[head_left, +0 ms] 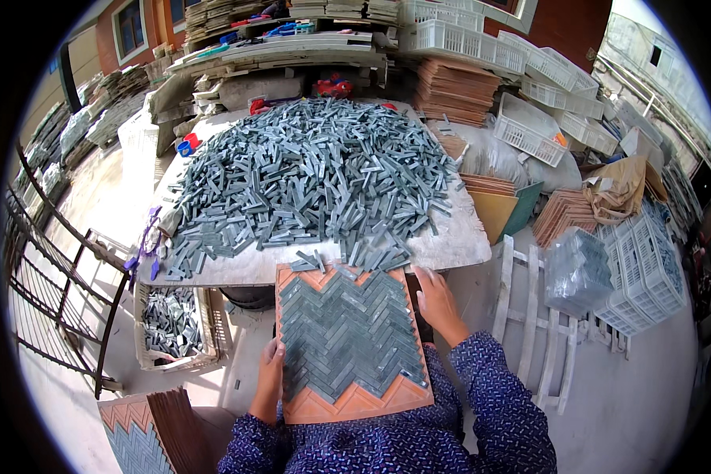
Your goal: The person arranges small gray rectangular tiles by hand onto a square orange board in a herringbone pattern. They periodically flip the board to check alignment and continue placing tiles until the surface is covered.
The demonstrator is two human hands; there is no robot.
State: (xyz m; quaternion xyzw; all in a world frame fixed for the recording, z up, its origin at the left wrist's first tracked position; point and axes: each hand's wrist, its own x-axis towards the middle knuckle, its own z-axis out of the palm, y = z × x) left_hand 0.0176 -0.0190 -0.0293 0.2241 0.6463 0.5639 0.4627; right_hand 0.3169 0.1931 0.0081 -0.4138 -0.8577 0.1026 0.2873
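Blue dotted sleeves come in from the bottom of the frame, and between them an orange tray (347,403) is held on the lap. Its zigzag grooves are almost full of little grey-green stone strips (347,336), laid in a herringbone pattern. Only the orange points at the top and bottom of the tray are bare.

The left hand (269,378) is wrapped around the tray's left edge, in the lower middle of the frame. The right hand (435,302) rests on the tray's upper right corner, fingers curled on the rim; nothing else is held in it.

The filling step looks nearly done. A few loose strips (306,261) lie at the tray's top edge, where it touches the white surface (450,245). A big heap of strips (308,174) is spread over that surface, in the middle of the frame.

Next, the last gaps at the top probably need to be filled, so strips of the right length would have to be picked and pushed in flat.

More strips are kept in a crate (174,324) at the left.
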